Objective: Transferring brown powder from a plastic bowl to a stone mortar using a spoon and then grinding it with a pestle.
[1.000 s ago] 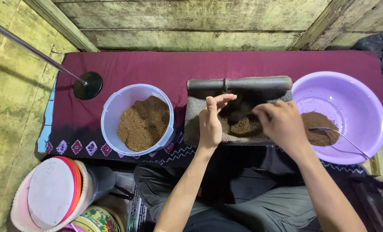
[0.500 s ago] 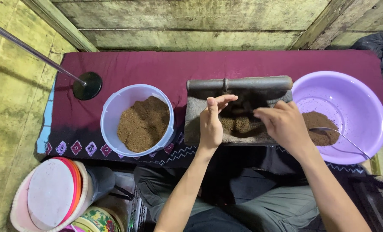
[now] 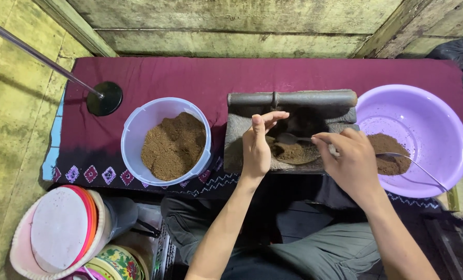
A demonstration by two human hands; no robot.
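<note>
Brown powder heap (image 3: 293,152) sits on stone slab (image 3: 288,129). My left hand (image 3: 257,145) open, cupped beside heap as stop; right hand (image 3: 348,161) grips spoon (image 3: 288,138) over it.

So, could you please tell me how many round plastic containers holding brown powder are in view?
2: the pale blue plastic tub left of the stone slab, and the purple plastic basin right of it.

Wearing grey-green trousers (image 3: 314,259), slightly creased over the thighs at the bottom of the frame. Going sleeveless or short-sleeved, both forearms bare, left hand (image 3: 256,148) and right hand (image 3: 348,163) wearing no gloves, rings or watch.
</note>
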